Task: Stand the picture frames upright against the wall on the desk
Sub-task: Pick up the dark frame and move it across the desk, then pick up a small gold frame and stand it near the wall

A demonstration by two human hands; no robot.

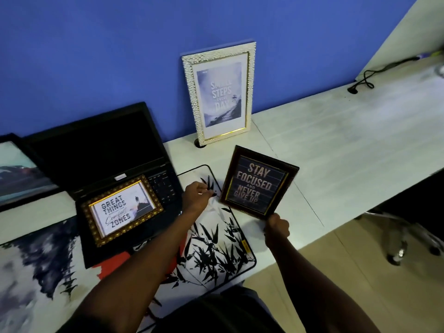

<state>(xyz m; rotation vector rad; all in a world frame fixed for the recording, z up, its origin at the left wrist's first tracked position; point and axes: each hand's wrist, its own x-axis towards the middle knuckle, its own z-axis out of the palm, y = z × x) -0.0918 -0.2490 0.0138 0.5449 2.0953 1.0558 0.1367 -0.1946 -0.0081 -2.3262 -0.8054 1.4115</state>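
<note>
White frame [219,92] stood upright at 12 o'clock, leaning on blue wall [96,44], base on pale counter [336,131] just beside a round cable hole [200,143]. Read "SMALL STEPS EVERY DAY".

Dark frame [259,182] at centre, tilted, face up toward the camera, lifted off the counter as far as could be told. Read "STAY FOCUSED AND NEVER GIVE UP". Gripped at its 6 o'clock corner by right hand [276,229], fingers closed on the edge. Left hand [195,195] near the frame's 9 o'clock edge, fingers loosely curled, narrow; touching the frame or just short of it, could not tell. Nothing seen held in it.

Gold frame [122,210] at 9 o'clock, lay flat, face up on the keyboard of open black laptop [103,169]. Read "GREAT THINGS", "COMFORT ZONES".

Black frame [19,174] at far 9 o'clock, cut by the picture's edge, leaning or propped beside the laptop screen; which, unclear.

Printed mat [216,246] with bamboo leaves under both forearms, at 6 o'clock. Black cable [370,73] at 2 o'clock on the counter. Chair base [403,236] at 4 o'clock on the floor.
</note>
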